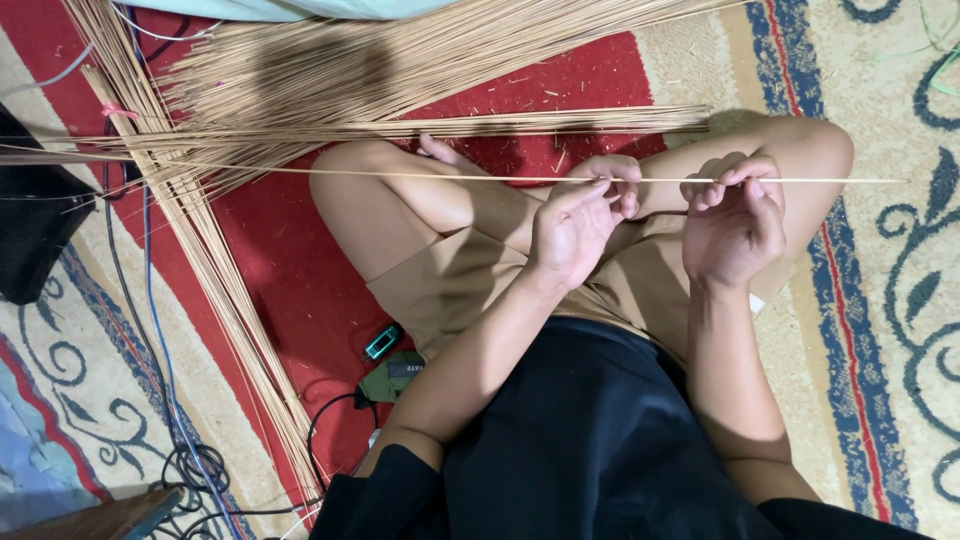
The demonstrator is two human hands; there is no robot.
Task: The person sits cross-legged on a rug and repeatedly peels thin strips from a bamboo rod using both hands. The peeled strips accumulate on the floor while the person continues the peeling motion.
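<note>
A long thin pale stick [400,175] runs level across the view, above my crossed legs. My left hand [575,225] pinches it near its middle with fingers curled over it. My right hand [735,215] grips the same stick a little further right, thumb and fingertips closed on it. The stick's right end reaches out over the patterned carpet. I sit cross-legged in tan shorts and a black top.
Large bundles of similar sticks [330,70] lie fanned across the red carpet ahead, and another bundle [215,280] runs down the left. Cables [160,380] trail at the left, beside a small green device [382,342] and a black object [35,225].
</note>
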